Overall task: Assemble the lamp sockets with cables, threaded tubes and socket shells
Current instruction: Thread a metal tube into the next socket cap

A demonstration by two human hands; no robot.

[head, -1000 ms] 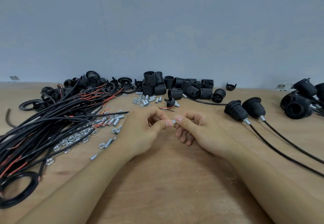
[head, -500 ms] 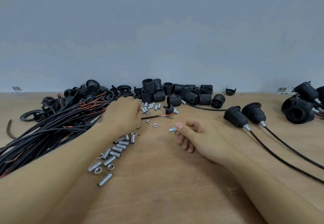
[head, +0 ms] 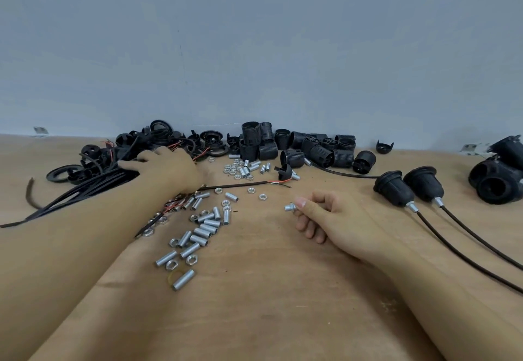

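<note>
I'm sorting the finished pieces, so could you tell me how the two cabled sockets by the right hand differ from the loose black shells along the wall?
The cabled sockets each have a metal tube and black cable at the base; the loose shells have neither. The sockets lie side by side near the right hand; the shells are heaped further back. The sockets look smooth, the shells ribbed. Both are black plastic.

One head-worn camera looks forward and down across the table (head: 268, 318). It sits near the forearms. The wall (head: 254, 49) fills the upper half.

No legible text or labels.
</note>
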